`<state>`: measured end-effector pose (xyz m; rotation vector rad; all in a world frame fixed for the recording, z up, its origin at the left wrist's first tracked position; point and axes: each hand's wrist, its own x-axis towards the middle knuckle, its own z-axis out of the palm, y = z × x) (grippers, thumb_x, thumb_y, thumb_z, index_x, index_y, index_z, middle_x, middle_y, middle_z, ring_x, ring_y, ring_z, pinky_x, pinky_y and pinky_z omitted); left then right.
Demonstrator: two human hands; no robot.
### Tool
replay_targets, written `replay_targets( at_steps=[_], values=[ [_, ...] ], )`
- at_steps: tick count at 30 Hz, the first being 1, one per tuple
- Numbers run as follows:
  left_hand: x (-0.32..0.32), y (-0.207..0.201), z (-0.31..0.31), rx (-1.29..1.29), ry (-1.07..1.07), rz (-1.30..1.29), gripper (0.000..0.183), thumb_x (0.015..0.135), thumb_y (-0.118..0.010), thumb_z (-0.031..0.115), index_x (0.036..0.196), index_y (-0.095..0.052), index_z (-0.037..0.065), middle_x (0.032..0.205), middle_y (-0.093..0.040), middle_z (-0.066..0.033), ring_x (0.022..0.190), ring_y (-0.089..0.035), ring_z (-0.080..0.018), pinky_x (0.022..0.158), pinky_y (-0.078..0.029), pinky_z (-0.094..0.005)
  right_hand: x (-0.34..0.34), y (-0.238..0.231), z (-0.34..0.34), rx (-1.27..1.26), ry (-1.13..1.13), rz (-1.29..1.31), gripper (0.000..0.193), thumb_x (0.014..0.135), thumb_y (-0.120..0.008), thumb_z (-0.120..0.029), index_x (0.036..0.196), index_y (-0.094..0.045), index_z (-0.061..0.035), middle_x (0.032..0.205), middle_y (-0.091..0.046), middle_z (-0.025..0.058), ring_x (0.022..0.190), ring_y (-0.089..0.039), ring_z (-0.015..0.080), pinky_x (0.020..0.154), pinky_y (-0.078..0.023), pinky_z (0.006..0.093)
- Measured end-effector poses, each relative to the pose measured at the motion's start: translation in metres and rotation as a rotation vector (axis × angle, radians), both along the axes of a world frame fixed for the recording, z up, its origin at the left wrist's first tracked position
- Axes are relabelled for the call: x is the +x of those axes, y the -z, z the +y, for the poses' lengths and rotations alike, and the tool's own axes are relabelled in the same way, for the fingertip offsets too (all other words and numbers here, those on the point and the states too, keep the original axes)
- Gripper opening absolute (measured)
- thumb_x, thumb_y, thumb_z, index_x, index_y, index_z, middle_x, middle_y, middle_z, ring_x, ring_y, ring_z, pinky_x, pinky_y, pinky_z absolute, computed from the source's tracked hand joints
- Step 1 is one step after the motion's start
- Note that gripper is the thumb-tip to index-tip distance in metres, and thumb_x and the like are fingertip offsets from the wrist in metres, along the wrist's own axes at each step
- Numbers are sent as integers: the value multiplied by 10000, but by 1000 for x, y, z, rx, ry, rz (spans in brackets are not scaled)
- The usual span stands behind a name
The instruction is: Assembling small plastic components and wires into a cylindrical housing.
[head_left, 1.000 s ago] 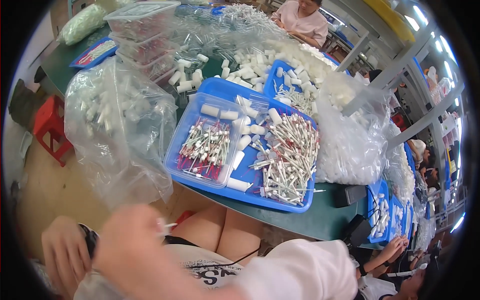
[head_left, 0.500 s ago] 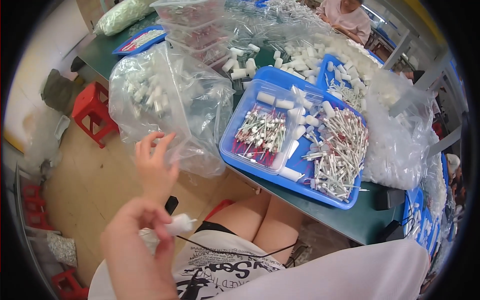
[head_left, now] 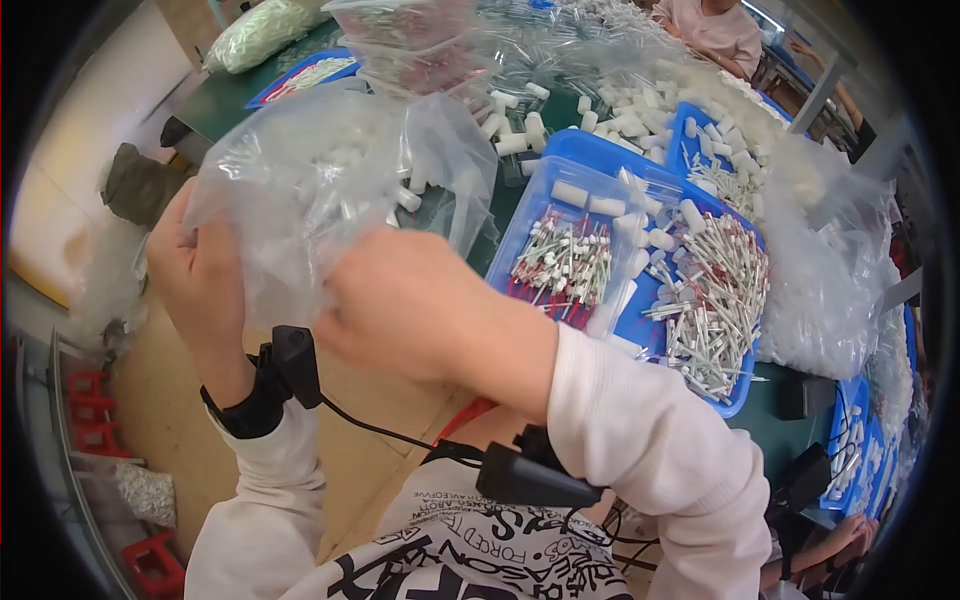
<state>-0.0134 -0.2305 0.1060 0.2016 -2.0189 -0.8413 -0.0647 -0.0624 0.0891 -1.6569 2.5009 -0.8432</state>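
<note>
Centrally, both hands grip a clear plastic bag (head_left: pixel 330 190) of small white cylindrical caps, raised above the near left corner of the blue tray (head_left: pixel 600 160). Left hand (head_left: pixel 200 275): fingers curled closed on the bag's left edge, thumb side facing the camera; a black band (head_left: pixel 262 392) with a cable circles the wrist. Right hand (head_left: pixel 425 310): seen from the back, closed against the bag's lower right edge; its fingertips are hidden, so how tightly it pinches the film cannot be told. Right of the bag, the blue tray holds a cluster of red-and-white tubes (head_left: pixel 565 265) on its left side and a larger heap of white tubes (head_left: pixel 715 290) on its right. Beyond the tray, loose white caps (head_left: pixel 625 110) lie scattered on the green table (head_left: pixel 225 105). Right of the tray sits another filled clear bag (head_left: pixel 830 270).
</note>
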Motion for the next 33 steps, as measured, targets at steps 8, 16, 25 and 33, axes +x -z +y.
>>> replay_targets(
  at_steps=[8, 16, 25, 33],
  values=[
    [5, -25, -36, 1, -120, 87, 246, 835, -477, 122, 952, -609, -51, 737, -573, -43, 607, -515, -85, 546, -428, -223, -84, 47, -51, -41, 366, 212, 224, 783, -513, -142, 928, -647, -37, 941, -632, 190, 877, -621, 341, 731, -495, 409],
    [8, -25, -20, 9, -36, 66, 240, 843, -481, 114, 982, -603, -38, 788, -583, -25, 596, -506, -63, 491, -388, -190, -168, 126, -108, 775, 666, -541, 221, 799, -518, -171, 891, -700, -85, 949, -669, 121, 899, -632, 290, 750, -482, 361],
    [4, -3, 35, -72, 109, 42, 371, 807, -488, 56, 1174, -525, 15, 1030, -563, -70, 901, -534, -137, 757, -429, -245, 23, 57, 43, -589, 206, -547, 417, 833, -497, -156, 1200, -441, 33, 1107, -533, 238, 1057, -508, 350, 882, -396, 381],
    [7, 59, 111, -565, 302, -385, 677, 577, -564, 98, 1248, -471, 103, 1389, -318, -138, 1318, -249, -331, 1071, -109, -514, 69, 38, 226, -171, 521, -557, 271, 814, -597, -128, 1072, -604, -43, 758, -633, 73, 619, -581, 163, 607, -475, 284]
  ],
)
